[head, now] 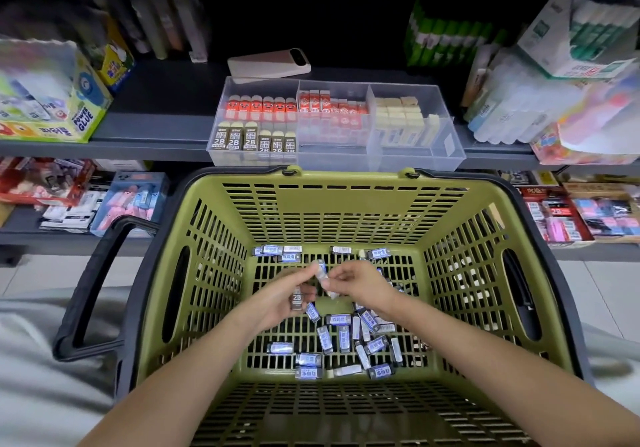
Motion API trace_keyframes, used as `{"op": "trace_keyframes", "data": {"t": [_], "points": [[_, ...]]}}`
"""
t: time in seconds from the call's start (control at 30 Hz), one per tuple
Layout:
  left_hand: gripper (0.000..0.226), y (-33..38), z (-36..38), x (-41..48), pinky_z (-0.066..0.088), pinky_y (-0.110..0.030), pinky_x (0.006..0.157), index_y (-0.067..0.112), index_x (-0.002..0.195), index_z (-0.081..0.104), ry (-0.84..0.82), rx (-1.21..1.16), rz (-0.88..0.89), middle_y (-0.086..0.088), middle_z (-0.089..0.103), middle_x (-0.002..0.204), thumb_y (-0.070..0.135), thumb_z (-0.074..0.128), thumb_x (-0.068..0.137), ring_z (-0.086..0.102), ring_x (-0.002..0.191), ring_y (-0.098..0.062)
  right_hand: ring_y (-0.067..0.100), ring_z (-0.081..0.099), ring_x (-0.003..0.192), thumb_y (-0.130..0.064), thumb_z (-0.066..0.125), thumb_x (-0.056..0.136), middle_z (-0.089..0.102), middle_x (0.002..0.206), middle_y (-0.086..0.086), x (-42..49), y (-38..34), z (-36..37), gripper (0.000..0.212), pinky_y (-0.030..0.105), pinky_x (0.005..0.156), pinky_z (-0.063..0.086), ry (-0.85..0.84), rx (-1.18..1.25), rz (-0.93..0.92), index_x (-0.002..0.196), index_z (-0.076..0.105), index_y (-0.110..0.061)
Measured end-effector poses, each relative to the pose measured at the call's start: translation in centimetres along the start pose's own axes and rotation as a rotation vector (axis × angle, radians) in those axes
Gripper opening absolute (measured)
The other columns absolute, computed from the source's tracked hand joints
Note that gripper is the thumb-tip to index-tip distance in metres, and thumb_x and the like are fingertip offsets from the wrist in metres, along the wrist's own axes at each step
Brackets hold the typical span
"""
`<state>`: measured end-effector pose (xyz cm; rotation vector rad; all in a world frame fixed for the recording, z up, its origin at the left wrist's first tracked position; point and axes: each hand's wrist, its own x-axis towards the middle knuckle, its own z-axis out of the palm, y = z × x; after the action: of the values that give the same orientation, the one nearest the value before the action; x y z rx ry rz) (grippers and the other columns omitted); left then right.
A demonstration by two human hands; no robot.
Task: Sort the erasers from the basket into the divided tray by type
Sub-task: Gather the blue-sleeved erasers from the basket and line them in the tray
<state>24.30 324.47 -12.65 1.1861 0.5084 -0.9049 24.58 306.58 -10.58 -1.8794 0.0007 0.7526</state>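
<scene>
Both hands are down inside the green basket (pixel 349 200). My left hand (pixel 287 296) is closed on a small stack of erasers, one marked 2B (pixel 297 300). My right hand (pixel 358 282) pinches a blue-sleeved eraser (pixel 322 270) right against the left fingertips. Several blue-sleeved erasers (pixel 346 341) lie loose on the basket floor, more along its far wall (pixel 277 250). On the shelf stands the clear divided tray (pixel 450 155): orange-sleeved (pixel 261 106) and 2B erasers (pixel 249 138) on the left, red-white ones (pixel 332 114) in the middle, plain cream ones (pixel 398 117) on the right.
A pink-white power bank (pixel 268 62) lies behind the tray. A glue box (pixel 52 100) stands at shelf left, glue sticks and packets (pixel 554 76) at right. The basket's black handle (pixel 93 287) hangs to the left. The lower shelf holds more stationery boxes (pixel 561 218).
</scene>
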Motion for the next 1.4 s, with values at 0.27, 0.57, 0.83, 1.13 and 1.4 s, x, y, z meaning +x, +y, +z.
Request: {"op": "trace_keyframes", "data": {"t": [0.27, 0.57, 0.83, 1.13, 1.4], "points": [[0.02, 0.0, 0.8, 0.1, 0.054, -0.029, 0.063, 0.006, 0.109, 0.06, 0.116, -0.004, 0.0, -0.008, 0.063, 0.072, 0.015, 0.058, 0.092, 0.061, 0.06, -0.018, 0.006, 0.063, 0.058, -0.011, 0.069, 0.082, 0.07, 0.075, 0.003, -2.1, 1.2, -0.4, 0.016, 0.018, 0.056, 0.05, -0.256, -0.073, 0.084, 0.096, 0.069, -0.004], [0.032, -0.3, -0.4, -0.8, 0.047, -0.019, 0.05, 0.005, 0.107, 0.059, 0.089, 0.132, -0.009, -0.006, 0.057, 0.082, 0.015, 0.071, 0.079, 0.051, 0.058, -0.011, 0.024, 0.063, 0.091, -0.04, 0.063, 0.084, 0.068, 0.095, 0.006, -3.2, 5.9, 3.7, 0.031, 0.029, 0.071, 0.044, -0.419, -1.147, -0.166, 0.098, 0.069, -0.013], [0.057, -0.4, 2.5, -0.7, 0.048, -0.028, 0.061, 0.008, 0.099, 0.057, -0.107, 0.06, 0.075, -0.006, 0.06, 0.083, 0.052, 0.074, 0.066, 0.056, 0.068, -0.016, 0.011, 0.053, 0.051, -0.027, 0.066, 0.084, 0.061, 0.058, -0.003, -2.0, 0.0, -1.4, 0.018, 0.019, 0.051, 0.044, -0.124, 0.18, 0.131, 0.074, 0.064, -0.013], [0.033, 0.2, 5.2, -0.4, 0.045, -0.022, 0.047, 0.007, 0.097, 0.058, -0.112, -0.146, 0.089, -0.009, 0.061, 0.077, 0.025, 0.072, 0.073, 0.059, 0.058, -0.016, 0.018, 0.07, 0.077, -0.015, 0.063, 0.085, 0.07, 0.093, 0.015, -1.9, -0.8, -6.9, 0.019, 0.027, 0.07, 0.058, -0.193, 0.206, 0.275, 0.101, 0.067, -0.006], [0.034, 0.5, 2.3, -0.5, 0.051, -0.022, 0.049, 0.015, 0.104, 0.069, -0.07, -0.14, 0.048, -0.01, 0.074, 0.085, 0.015, 0.073, 0.07, 0.065, 0.059, -0.014, 0.018, 0.067, 0.064, -0.029, 0.065, 0.087, 0.065, 0.096, 0.015, -2.0, 4.4, -7.4, 0.058, 0.029, 0.064, 0.059, 0.019, -0.713, 0.683, 0.131, 0.04, 0.0]]}}
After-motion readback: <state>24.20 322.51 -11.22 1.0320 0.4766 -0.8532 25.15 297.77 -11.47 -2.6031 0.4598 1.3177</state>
